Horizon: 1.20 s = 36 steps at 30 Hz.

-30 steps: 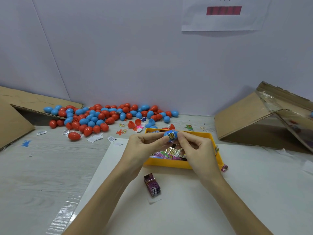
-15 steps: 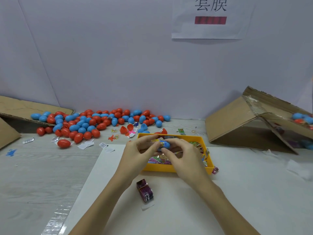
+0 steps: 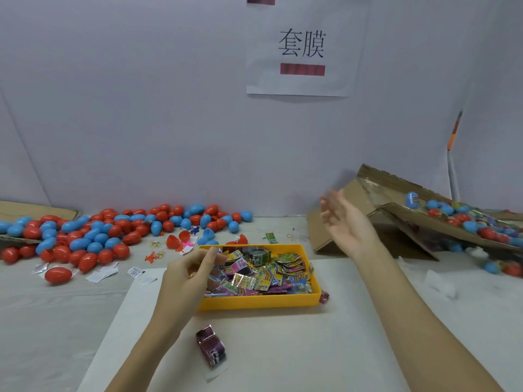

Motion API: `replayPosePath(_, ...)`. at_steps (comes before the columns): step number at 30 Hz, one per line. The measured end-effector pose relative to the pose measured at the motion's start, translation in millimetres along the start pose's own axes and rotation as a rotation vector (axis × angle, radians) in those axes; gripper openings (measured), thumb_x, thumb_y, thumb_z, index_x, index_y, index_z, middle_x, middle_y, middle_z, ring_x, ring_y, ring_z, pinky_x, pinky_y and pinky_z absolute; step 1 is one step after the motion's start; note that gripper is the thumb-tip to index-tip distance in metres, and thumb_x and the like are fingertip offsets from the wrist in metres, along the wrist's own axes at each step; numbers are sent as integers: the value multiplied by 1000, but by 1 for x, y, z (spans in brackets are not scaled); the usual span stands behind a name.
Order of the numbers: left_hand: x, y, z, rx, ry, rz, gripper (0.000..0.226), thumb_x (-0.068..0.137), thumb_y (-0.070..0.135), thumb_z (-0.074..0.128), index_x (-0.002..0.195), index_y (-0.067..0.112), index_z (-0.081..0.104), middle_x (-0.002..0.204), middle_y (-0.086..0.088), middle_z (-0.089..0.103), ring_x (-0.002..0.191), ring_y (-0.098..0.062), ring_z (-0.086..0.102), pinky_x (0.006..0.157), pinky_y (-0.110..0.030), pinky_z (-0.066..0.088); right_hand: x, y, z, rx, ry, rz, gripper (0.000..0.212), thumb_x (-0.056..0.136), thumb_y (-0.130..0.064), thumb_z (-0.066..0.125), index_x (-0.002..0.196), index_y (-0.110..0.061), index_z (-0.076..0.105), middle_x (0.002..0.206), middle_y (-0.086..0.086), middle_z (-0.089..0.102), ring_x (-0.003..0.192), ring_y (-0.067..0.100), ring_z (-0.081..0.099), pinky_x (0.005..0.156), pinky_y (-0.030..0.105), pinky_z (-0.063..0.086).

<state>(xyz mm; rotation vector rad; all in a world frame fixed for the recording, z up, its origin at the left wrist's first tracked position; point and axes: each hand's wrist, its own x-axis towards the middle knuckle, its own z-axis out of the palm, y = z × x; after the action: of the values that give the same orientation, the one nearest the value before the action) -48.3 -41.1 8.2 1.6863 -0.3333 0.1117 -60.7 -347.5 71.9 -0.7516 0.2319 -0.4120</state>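
Right of the yellow tray point(image 3: 254, 302) (heaped with printed sleeves point(image 3: 263, 275)), a wrapped blue egg point(image 3: 412, 200) sits long axis upright at the egg-filled cardboard box point(image 3: 339, 233); right hand point(image 3: 343, 222) spread empty, left hand point(image 3: 189, 274) curled, hold unclear.

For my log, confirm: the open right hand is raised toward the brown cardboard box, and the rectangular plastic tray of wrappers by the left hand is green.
Not green: the head view shows the rectangular plastic tray is yellow. The open right hand is indeed raised toward the brown cardboard box.
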Motion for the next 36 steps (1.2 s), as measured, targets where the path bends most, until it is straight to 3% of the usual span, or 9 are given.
replayPosePath(5,1,-7,-1,337,142,199,17,101,25,60,92,27,74,90,15,72,89,-6,65,73,-16,50,-37,75,-5,-559,-154,38,24,105,-15,53,111,-5,75,91,5,76,79,12,69,67,21,55)
replayPosePath(10,41,-18,5,515,182,141,14,103,25,58,104,21,71,99,7,68,94,-13,61,82,-37,53,-41,101,0,-921,-186,-117,24,105,-13,54,95,-12,76,77,3,76,68,14,69,57,18,51)
replayPosePath(15,137,-31,12,773,32,112,31,105,28,52,127,13,68,127,-14,64,100,-24,61,85,-38,51,-38,110,-7,-1135,-172,-235,25,105,-16,54,89,-21,74,71,-2,74,62,11,68,68,29,59)
replayPosePath(18,183,-45,15,1090,-169,46,40,109,38,39,140,21,58,140,-18,55,129,-33,46,103,-45,38,-37,115,-9,-1201,-177,-291,24,105,-19,55,89,-24,72,70,-4,72,62,9,68,68,31,61)
replayPosePath(20,198,-55,17,1184,-252,-19,48,110,44,31,147,22,50,147,-20,48,133,-36,42,109,-47,34,-38,119,-9,-1252,-189,-327,23,104,-22,55,88,-25,72,69,-8,72,63,7,68,66,28,60)
replayPosePath(24,200,-63,24,1147,-290,2,44,112,30,29,145,10,51,147,-21,44,132,-37,44,112,-48,37,-37,122,-8,-1324,-208,-384,22,104,-24,56,89,-27,71,69,-9,71,63,6,67,65,27,59)
replayPosePath(28,188,-57,22,897,-73,38,37,111,20,38,123,-2,64,123,-24,61,108,-33,58,94,-40,47,-36,122,-9,-1302,-201,-380,24,104,-22,56,86,-26,71,68,-9,71,63,7,68,67,29,60)
replayPosePath(32,146,-33,13,672,45,175,36,98,20,67,130,5,64,121,-13,62,104,-24,63,92,-34,56,-36,119,-8,-1272,-178,-349,25,104,-21,56,85,-25,71,67,-9,72,60,6,68,67,28,60)
replayPosePath(36,75,-8,9,324,63,196,37,80,16,86,111,15,66,106,2,70,94,-11,69,81,-24,60,-39,118,-7,-1282,-175,-368,24,104,-20,56,86,-24,72,66,-8,71,60,6,68,68,30,61)
